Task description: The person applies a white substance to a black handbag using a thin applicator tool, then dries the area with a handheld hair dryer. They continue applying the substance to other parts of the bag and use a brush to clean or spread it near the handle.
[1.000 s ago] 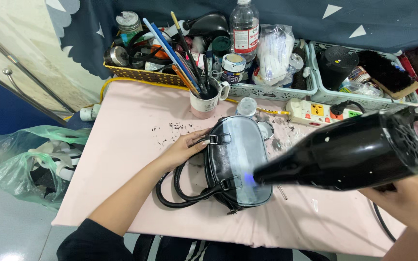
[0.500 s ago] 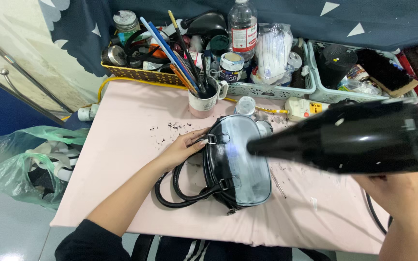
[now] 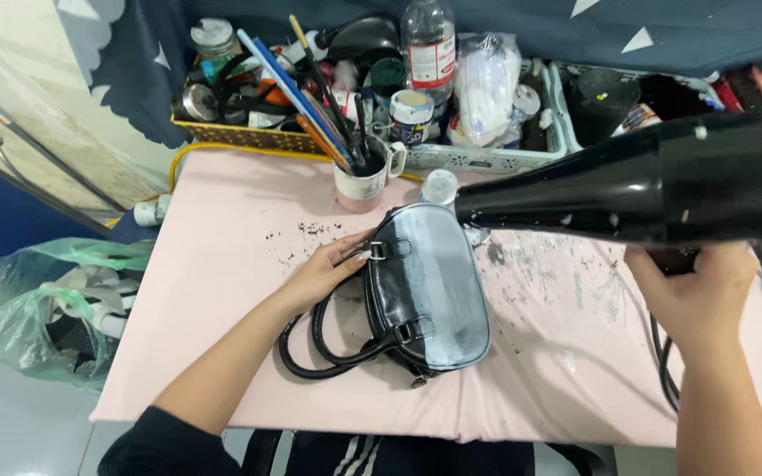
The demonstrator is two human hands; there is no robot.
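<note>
A small black handbag [image 3: 429, 291] with looped handles lies on the pink table [image 3: 222, 264]; a pale grey patch covers its upper face. My left hand [image 3: 328, 269] rests flat against the bag's left end by a strap buckle. My right hand [image 3: 698, 295] grips the handle of a black hair dryer [image 3: 646, 181]. The dryer is held level above the table, with its nozzle over the bag's far right corner.
At the table's far edge stand a pink mug of brushes [image 3: 362, 181], a yellow basket of jars [image 3: 240, 132], white trays [image 3: 487, 154] with a water bottle [image 3: 429, 48] and bagged items. A black cord [image 3: 659, 370] hangs at right. A plastic bag [image 3: 37, 308] lies on the floor at left.
The hair dryer has risen and swung level, its nozzle moving from over the bag's middle to its far right corner. My left hand and the bag have stayed put.
</note>
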